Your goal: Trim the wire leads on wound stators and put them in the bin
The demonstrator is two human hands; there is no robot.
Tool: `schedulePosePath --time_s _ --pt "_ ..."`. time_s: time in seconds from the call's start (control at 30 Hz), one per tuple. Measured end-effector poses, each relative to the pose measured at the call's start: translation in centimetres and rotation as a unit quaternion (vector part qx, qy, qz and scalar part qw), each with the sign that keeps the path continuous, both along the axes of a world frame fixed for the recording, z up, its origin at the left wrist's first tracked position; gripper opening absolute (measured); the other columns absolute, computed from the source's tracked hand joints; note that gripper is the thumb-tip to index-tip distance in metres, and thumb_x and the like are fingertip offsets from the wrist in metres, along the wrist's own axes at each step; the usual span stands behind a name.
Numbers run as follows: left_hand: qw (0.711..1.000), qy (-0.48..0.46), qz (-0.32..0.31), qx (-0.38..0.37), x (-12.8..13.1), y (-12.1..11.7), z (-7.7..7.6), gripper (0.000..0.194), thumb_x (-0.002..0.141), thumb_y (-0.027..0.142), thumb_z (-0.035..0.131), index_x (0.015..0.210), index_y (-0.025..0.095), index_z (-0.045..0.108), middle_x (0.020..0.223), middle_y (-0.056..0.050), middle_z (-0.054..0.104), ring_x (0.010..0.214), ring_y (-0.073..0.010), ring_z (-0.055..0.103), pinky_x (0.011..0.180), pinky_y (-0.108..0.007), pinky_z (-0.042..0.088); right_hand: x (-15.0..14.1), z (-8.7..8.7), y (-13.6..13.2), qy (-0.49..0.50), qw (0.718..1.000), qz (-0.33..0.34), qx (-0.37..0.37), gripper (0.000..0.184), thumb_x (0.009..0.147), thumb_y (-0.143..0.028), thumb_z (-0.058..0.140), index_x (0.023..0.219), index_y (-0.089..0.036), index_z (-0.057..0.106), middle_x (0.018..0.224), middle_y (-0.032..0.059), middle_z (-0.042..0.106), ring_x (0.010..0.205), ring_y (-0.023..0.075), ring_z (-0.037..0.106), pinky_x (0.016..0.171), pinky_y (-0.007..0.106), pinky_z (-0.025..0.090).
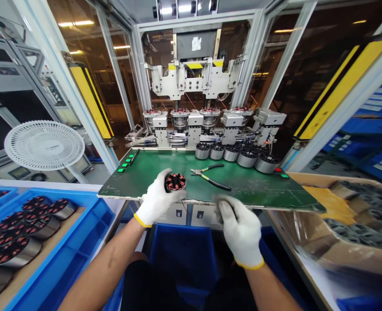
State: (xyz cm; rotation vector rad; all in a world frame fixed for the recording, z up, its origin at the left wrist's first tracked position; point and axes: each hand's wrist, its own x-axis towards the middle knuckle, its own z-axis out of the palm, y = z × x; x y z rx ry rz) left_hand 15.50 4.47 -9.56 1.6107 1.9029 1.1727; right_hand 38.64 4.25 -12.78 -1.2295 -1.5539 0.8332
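My left hand (pixel 157 195), in a white knit glove with a yellow cuff, is closed around a motor stator (pixel 175 182) with copper windings and black insulation, near the front of the green worktop (pixel 145 166). My right hand (pixel 238 226), gloved the same way, hovers just in front of the worktop's edge. Its fingers are curled together and slightly blurred; what they may hold is hidden. Between the hands, a pair of wire cutters (pixel 212 176) with black and green handles lies with its handles spread.
Several unwound stator cores (pixel 231 153) line the back right of the worktop. Behind stands a winding machine (pixel 194 82) with several stators mounted. A blue crate (pixel 93 224) of wound stators is at left, beside a white fan (pixel 44 145). A cardboard box (pixel 333 255) of grey parts stands right.
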Motion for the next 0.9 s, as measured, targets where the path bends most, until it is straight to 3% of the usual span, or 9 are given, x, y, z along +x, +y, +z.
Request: schedulePosePath --time_s 0.07,0.13,0.23,0.37,0.57,0.67,0.77,0.83,0.9 --pt "0.999 0.038 0.027 -0.007 1.0 0.3 0.0 0.078 0.058 0.055 0.074 0.127 0.028 0.048 0.117 -0.009 0.063 0.107 -0.0316 0.059 0.093 -0.045 0.044 -1.6 3.1 2.7 -0.016 0.996 0.060 0.062 0.033 0.089 -0.033 0.043 0.117 -0.024 0.059 0.096 0.0040 0.067 0.063 0.0143 0.058 0.065 0.029 0.050" --pt "0.998 0.063 0.030 -0.007 1.3 0.7 0.1 0.074 0.057 0.057 0.074 0.122 0.028 0.052 0.111 -0.008 0.065 0.103 -0.0315 0.061 0.090 -0.045 0.046 -3.9 4.3 5.5 -0.059 0.982 0.149 0.098 0.039 0.087 -0.022 0.040 0.121 -0.022 0.057 0.103 0.0040 0.068 0.065 0.0123 0.059 0.067 0.027 0.051" --pt "0.997 0.079 0.013 -0.009 0.6 1.2 0.1 0.071 0.056 0.056 0.074 0.119 0.030 0.054 0.106 -0.006 0.067 0.096 -0.0291 0.063 0.084 -0.040 0.049 -6.7 3.4 8.6 -0.159 0.948 0.229 0.156 0.040 0.083 -0.014 0.040 0.116 -0.017 0.062 0.110 0.0067 0.067 0.092 0.0152 0.062 0.086 0.028 0.048" --pt "0.992 0.121 0.018 -0.029 -0.1 1.7 -0.2 0.072 0.049 0.055 0.078 0.112 0.028 0.058 0.095 -0.006 0.069 0.084 -0.0286 0.066 0.071 -0.037 0.051 -7.5 2.0 9.6 -0.265 0.920 0.201 0.208 0.039 0.086 -0.015 0.039 0.117 -0.013 0.062 0.115 0.0091 0.066 0.107 0.0179 0.059 0.097 0.028 0.042" --pt "0.998 0.055 0.030 0.005 0.7 0.0 -0.1 0.064 0.051 0.044 0.079 0.109 0.026 0.059 0.099 -0.005 0.068 0.091 -0.0277 0.065 0.076 -0.037 0.053 -7.1 2.6 7.5 -0.339 0.885 0.167 0.271 0.044 0.084 -0.010 0.033 0.118 -0.009 0.061 0.116 0.0135 0.065 0.106 0.0210 0.060 0.095 0.030 0.042" --pt "0.990 -0.116 -0.018 0.082 0.8 -3.0 -0.8 0.072 0.048 0.031 0.081 0.115 0.024 0.054 0.107 -0.005 0.066 0.097 -0.0258 0.063 0.088 -0.038 0.052 -7.6 2.1 5.0 -0.373 0.859 0.129 0.325 0.041 0.081 -0.011 0.037 0.113 -0.014 0.063 0.101 0.0119 0.069 0.086 0.0226 0.065 0.077 0.032 0.050" --pt "0.938 -0.304 -0.052 0.159 0.6 -6.2 -2.7 0.075 0.044 0.028 0.084 0.112 0.022 0.053 0.108 -0.005 0.065 0.100 -0.0256 0.062 0.093 -0.040 0.050 -7.7 1.7 1.3 -0.372 0.840 0.111 0.379 0.036 0.083 -0.017 0.040 0.107 -0.017 0.066 0.087 0.0111 0.070 0.072 0.0233 0.065 0.067 0.034 0.050" --pt "0.919 -0.363 -0.028 0.152 0.6 -8.2 -4.0 0.068 0.045 0.031 0.084 0.107 0.024 0.057 0.106 -0.005 0.067 0.102 -0.0283 0.062 0.095 -0.043 0.049 -7.4 1.9 -0.9 -0.317 0.865 0.147 0.360 0.032 0.085 -0.024 0.041 0.100 -0.019 0.068 0.086 0.0114 0.070 0.072 0.0242 0.064 0.068 0.036 0.050" --pt "0.917 -0.379 0.009 0.122 0.6 -9.8 -5.0 0.061 0.049 0.034 0.082 0.105 0.026 0.059 0.106 -0.005 0.068 0.105 -0.0310 0.060 0.097 -0.047 0.047 -7.2 1.9 -2.3 -0.239 0.910 0.225 0.253 0.029 0.088 -0.033 0.041 0.087 -0.023 0.068 0.083 0.0101 0.069 0.073 0.0242 0.063 0.067 0.036 0.050"
